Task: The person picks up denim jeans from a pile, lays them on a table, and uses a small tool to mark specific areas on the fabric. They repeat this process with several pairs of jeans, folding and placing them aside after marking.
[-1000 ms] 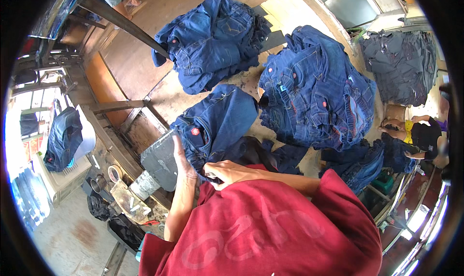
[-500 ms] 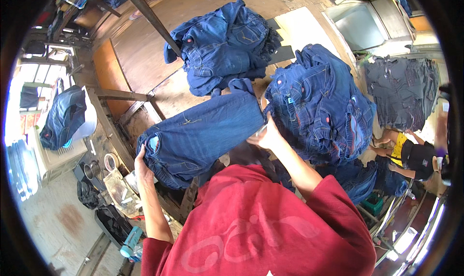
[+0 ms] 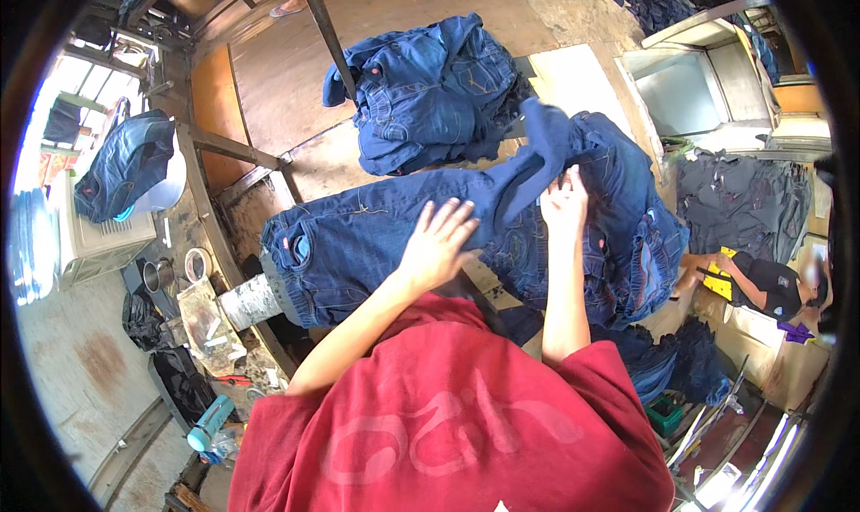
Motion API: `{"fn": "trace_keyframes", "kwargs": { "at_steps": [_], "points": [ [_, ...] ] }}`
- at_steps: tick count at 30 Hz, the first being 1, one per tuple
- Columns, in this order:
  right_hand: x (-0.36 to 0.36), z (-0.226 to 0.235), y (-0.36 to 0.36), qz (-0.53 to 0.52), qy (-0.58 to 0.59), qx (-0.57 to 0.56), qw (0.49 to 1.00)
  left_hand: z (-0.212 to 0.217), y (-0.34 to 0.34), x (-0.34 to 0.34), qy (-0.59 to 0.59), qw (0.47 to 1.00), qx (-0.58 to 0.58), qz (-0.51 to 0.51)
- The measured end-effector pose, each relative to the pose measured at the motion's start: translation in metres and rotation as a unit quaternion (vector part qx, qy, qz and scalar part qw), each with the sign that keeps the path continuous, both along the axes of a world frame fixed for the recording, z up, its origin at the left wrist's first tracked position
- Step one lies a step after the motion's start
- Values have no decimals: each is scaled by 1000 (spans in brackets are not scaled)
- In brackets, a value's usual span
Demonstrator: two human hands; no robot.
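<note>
Across the wooden tabletop (image 3: 296,73) we see two heaps of folded jeans, one far (image 3: 430,91) and one right (image 3: 627,234), and between them the dark blue jeans (image 3: 376,243) we are folding lie spread flat, waistband toward the left edge. Our left hand (image 3: 436,243) presses on the seat with fingers spread apart, while our right hand (image 3: 564,203) has its fingers clamped on the raised leg end. We judge the fold goes best with the left palm anchoring the cloth; open room lies only leftward.
</note>
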State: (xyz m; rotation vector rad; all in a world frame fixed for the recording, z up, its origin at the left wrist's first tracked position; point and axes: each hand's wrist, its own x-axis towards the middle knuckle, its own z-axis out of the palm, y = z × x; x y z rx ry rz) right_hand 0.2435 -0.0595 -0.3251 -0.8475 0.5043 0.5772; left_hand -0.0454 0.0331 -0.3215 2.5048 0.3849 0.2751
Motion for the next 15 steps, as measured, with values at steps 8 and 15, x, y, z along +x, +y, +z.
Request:
{"fn": "trace_keyframes", "kwargs": {
  "at_steps": [8,15],
  "points": [
    [7,-2,-18,194,86,-137,968,-37,-24,27,132,985,97,-48],
    [9,-83,-11,323,59,-188,926,-40,-28,30,130,982,133,-43]
  ]
}}
